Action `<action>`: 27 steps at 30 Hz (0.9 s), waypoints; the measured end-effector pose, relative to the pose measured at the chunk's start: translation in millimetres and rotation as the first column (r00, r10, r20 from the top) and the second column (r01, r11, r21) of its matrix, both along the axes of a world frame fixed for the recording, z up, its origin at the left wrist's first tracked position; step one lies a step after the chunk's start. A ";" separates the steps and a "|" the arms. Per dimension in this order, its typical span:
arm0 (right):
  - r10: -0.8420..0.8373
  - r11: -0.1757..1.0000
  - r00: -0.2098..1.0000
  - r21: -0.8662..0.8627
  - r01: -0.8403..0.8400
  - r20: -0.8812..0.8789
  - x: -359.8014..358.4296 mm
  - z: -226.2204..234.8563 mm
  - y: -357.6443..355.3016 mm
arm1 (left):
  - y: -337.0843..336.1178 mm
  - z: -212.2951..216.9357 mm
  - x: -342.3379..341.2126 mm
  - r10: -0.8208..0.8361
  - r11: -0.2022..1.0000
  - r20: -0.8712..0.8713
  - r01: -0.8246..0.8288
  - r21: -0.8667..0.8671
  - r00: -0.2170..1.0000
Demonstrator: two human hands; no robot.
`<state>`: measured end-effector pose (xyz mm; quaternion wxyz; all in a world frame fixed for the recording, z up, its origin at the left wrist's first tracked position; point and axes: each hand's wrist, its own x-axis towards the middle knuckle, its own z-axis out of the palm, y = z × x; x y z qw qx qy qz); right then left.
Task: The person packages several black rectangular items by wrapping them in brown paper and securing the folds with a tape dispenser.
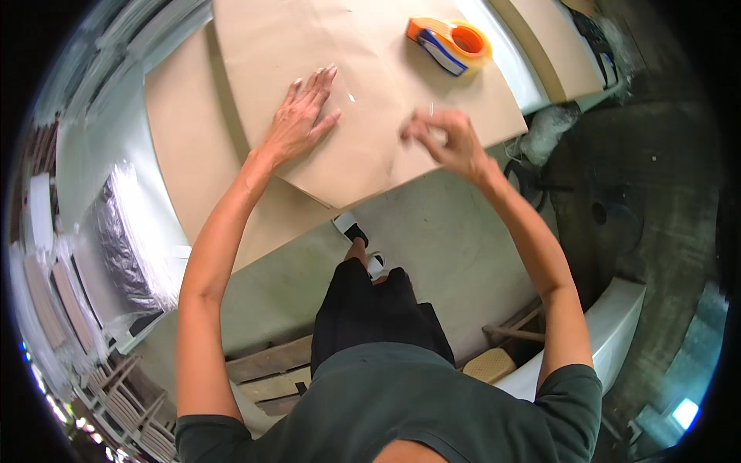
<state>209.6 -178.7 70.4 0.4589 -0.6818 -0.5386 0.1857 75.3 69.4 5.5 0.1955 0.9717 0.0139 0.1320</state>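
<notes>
My left hand (302,116) lies flat, fingers spread, on a sheet of brown kraft paper (363,69) folded over a flat package on the table. My right hand (448,139) hovers at the paper's right front edge, fingertips pinched on what looks like a strip of clear tape (429,116) that glints near the fold. An orange and blue tape dispenser (451,44) rests on the paper beyond my right hand.
More brown sheets (185,131) lie under the package on a white table (509,69). A plastic-wrapped bundle (127,239) sits at the left. Below are a concrete floor (455,247), wooden pallet slats (266,363) and my legs and shoes (351,228).
</notes>
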 end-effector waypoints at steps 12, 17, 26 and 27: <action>0.224 0.975 0.532 -0.194 -0.113 0.816 17.8 -62.2 122.4 | 26.8 -7.6 -9.7 0.218 0.899 0.008 -0.204 0.387 0.976; 0.277 0.961 0.572 -0.220 -0.168 0.772 1.2 -55.4 98.8 | -9.7 -7.7 -53.0 0.208 0.892 0.033 -0.203 0.405 0.978; 0.168 0.979 0.553 -0.202 -0.001 0.816 -6.3 -66.4 97.7 | -24.1 -4.1 -53.1 0.321 0.878 -0.035 -0.283 0.385 0.947; 0.192 0.980 0.634 -0.175 -0.090 0.749 -2.4 -66.0 97.8 | -23.4 -3.4 -53.9 0.367 0.867 -0.083 -0.308 0.391 0.927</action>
